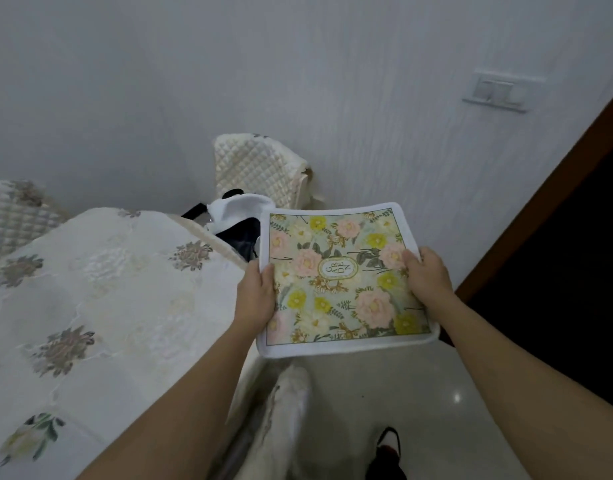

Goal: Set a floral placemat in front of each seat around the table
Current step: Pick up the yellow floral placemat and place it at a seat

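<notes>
A floral placemat [343, 278] with pink and yellow flowers, a white border and the word GARDEN in its middle is held flat in the air, to the right of the table's corner. My left hand [256, 294] grips its left edge, thumb on top. My right hand [426, 271] grips its right edge. The table [101, 289], covered with a cream cloth with embroidered flowers, fills the left side. No placemat lies on the part of the table that shows.
A chair with a quilted cream cover [260, 168] stands against the white wall beyond the table's corner, with a black and white bag [239, 220] on its seat. Another quilted chair back [11, 216] shows at far left. A dark doorway [557, 271] opens at right. A nearer chair [284, 403] stands below the placemat.
</notes>
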A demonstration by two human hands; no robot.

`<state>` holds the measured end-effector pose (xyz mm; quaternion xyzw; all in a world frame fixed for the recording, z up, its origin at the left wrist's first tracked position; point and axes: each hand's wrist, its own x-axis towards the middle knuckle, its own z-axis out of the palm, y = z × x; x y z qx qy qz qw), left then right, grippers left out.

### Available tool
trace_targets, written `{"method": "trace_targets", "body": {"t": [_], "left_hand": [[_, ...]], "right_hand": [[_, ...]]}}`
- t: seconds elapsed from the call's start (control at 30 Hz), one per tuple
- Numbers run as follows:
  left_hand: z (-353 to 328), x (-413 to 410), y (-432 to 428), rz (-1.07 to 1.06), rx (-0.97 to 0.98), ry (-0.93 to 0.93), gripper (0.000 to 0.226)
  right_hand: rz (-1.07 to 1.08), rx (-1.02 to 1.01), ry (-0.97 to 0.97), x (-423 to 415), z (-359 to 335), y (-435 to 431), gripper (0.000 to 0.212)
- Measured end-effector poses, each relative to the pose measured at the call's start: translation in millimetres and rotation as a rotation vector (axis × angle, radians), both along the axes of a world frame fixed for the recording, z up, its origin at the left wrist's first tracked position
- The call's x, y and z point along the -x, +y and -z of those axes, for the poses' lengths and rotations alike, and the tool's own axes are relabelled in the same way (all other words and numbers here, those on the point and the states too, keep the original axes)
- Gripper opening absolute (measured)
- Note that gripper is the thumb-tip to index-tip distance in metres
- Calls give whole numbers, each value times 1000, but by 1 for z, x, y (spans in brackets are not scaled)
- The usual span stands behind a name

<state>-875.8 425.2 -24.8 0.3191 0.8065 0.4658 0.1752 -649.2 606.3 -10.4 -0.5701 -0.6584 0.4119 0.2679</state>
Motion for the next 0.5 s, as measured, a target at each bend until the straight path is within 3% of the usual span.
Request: {"method": "trace_targets", "body": {"t": [0.3,0.5], "left_hand": [[0,-28,130,-122,36,16,23],[-7,-20,157,-249,45,37,23]], "right_hand": [[-95,43,1,-8,10,150,31],[-226,39,0,28,5,202,27]]}}
